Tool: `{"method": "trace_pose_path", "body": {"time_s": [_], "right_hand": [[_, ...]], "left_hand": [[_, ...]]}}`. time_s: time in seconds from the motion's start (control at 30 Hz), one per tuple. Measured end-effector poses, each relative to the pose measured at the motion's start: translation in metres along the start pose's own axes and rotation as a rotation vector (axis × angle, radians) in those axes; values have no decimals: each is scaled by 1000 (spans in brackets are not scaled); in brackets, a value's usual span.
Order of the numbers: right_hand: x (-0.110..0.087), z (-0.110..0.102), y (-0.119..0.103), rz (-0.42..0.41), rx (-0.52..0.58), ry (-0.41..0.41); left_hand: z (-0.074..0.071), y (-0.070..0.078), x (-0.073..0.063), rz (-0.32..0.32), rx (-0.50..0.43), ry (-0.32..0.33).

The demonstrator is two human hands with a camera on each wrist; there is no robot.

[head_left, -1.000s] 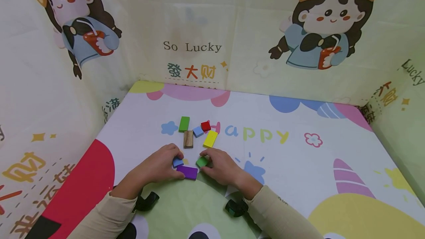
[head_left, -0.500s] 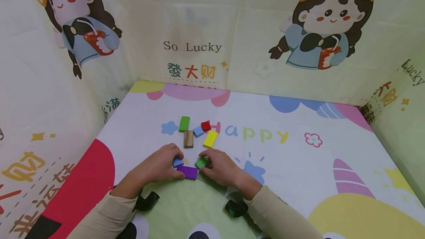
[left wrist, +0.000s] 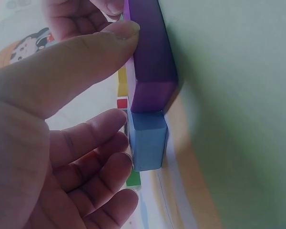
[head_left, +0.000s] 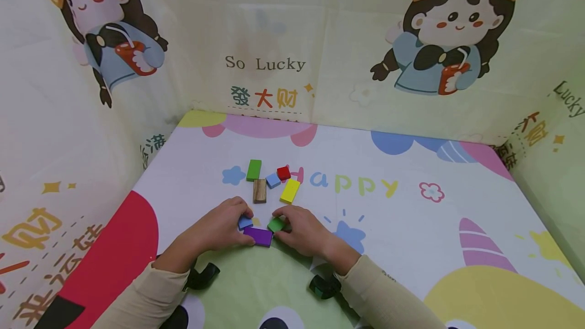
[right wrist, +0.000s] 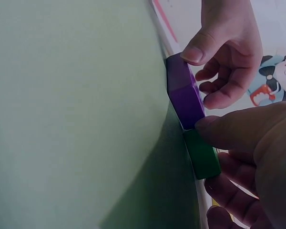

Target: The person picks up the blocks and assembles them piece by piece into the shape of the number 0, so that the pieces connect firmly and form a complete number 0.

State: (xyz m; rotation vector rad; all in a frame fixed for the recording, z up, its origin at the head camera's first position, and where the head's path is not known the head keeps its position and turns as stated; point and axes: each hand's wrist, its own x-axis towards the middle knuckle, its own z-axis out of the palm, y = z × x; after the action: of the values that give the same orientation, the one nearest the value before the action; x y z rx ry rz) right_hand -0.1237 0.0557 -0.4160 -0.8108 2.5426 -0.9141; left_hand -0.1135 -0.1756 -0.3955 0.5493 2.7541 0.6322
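With its thumb on the near edge of a purple rectangular block (head_left: 260,237), my left hand (head_left: 224,225) holds it, while its fingertips rest along a small light blue block (left wrist: 150,140). The blue block lies against the purple one's left end. My right hand (head_left: 305,230) pinches a small green block (right wrist: 201,155) between thumb and fingers. In the right wrist view, the green block's corner meets the right end of the purple block. Parts of the blue and green blocks are hidden behind fingers in the head view.
Farther back on the patterned tabletop (head_left: 393,232) lie a longer green block (head_left: 253,170), a wood-grain block (head_left: 259,191), a blue cube (head_left: 273,181), a red cube (head_left: 283,173) and a yellow block (head_left: 290,191). A printed curtain (head_left: 347,44) rises behind.
My right hand has shifted slightly left with the green block, bringing it closer to the purple block's end. The left hand and the other blocks stay in place.
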Motion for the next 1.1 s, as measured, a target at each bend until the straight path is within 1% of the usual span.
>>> {"method": "trace_pose_path", "body": {"time_s": [0.37,0.87,1.1], "right_hand": [[0,0,0,-5,-13,-6],[1,2,1,-4,-22,4],[1,3,2,-14,-33,8]], "left_hand": [[0,1,-1,-1,5,6],[1,1,-1,-8,-13,12],[2,-1,-2,19,-14,33]]}}
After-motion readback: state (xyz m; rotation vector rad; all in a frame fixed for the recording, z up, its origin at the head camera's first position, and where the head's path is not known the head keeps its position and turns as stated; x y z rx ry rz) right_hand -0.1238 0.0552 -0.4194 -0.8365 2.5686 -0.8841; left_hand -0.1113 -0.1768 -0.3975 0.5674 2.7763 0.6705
